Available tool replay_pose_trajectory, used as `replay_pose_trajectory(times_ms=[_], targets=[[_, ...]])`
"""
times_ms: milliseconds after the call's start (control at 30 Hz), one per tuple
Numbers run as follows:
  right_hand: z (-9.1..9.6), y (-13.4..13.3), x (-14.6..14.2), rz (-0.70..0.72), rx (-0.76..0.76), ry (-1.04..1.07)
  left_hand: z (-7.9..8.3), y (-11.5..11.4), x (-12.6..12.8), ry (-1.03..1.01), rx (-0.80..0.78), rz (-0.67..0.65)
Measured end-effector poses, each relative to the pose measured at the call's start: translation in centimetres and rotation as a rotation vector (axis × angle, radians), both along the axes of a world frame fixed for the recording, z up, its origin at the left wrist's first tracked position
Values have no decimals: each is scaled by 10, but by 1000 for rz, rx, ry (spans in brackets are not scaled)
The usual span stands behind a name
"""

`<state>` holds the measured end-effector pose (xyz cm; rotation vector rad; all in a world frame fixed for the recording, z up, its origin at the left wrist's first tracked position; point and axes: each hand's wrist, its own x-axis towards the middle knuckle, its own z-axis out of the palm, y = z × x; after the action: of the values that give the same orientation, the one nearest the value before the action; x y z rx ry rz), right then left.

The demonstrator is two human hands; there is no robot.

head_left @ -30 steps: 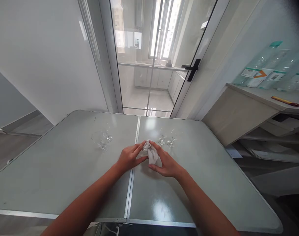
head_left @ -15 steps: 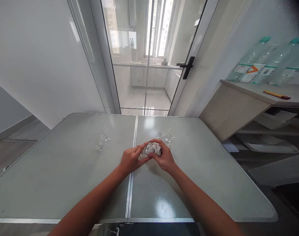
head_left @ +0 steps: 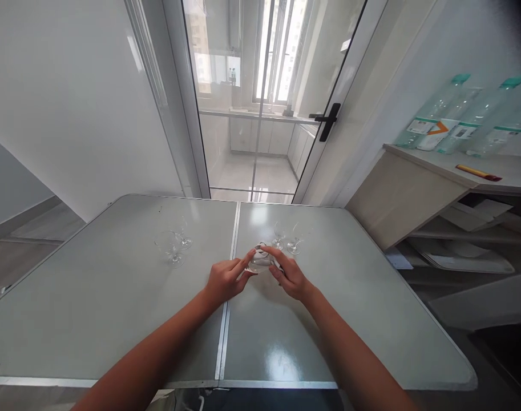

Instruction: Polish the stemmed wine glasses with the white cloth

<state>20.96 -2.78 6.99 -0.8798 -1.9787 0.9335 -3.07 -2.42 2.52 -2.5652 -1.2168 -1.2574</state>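
Clear glass (head_left: 259, 264) sits between the two hands, just right of the seam (head_left: 222, 348) in the table; whether its underside touches the tabletop, I can't tell. Left hand (head_left: 226, 278) is partly closed, its fingers reaching along the near left of the bowl and its thumb lower down. Right hand (head_left: 293, 278) curves in from the other side, fingers over the top and thumb tucked below, so the glass is held from both sides. Something pale shows by the right fingers, too hidden for me to name. Just beyond that hand stand two stemmed glasses (head_left: 293, 246); across the seam, well apart, stands another pair (head_left: 174, 260), all on the grey table (head_left: 114, 319). Past the far edge is a glazed door (head_left: 343, 85) with a black handle (head_left: 327, 121). Bottles (head_left: 461, 128) line the shelf (head_left: 423, 194) to the right.
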Motion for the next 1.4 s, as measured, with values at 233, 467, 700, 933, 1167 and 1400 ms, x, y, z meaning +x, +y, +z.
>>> replay_pose_trajectory(times_ms=[233,467,700,933,1167,1400], targets=[[19,-8,-11,-85,-216,286,1,-5,9,27,165,49],[6,6,3,-4,-26,43,0,-7,15,-19,83,-6],[7,4,-8,-196,-98,167,-4,-2,18,-45,90,131],[9,8,-5,31,-167,144,-5,-5,14,89,162,54],[-6,9,0,-31,71,-11,-1,-3,14,44,98,31],[-12,3,-21,-148,-131,203,1,4,2,165,186,69]])
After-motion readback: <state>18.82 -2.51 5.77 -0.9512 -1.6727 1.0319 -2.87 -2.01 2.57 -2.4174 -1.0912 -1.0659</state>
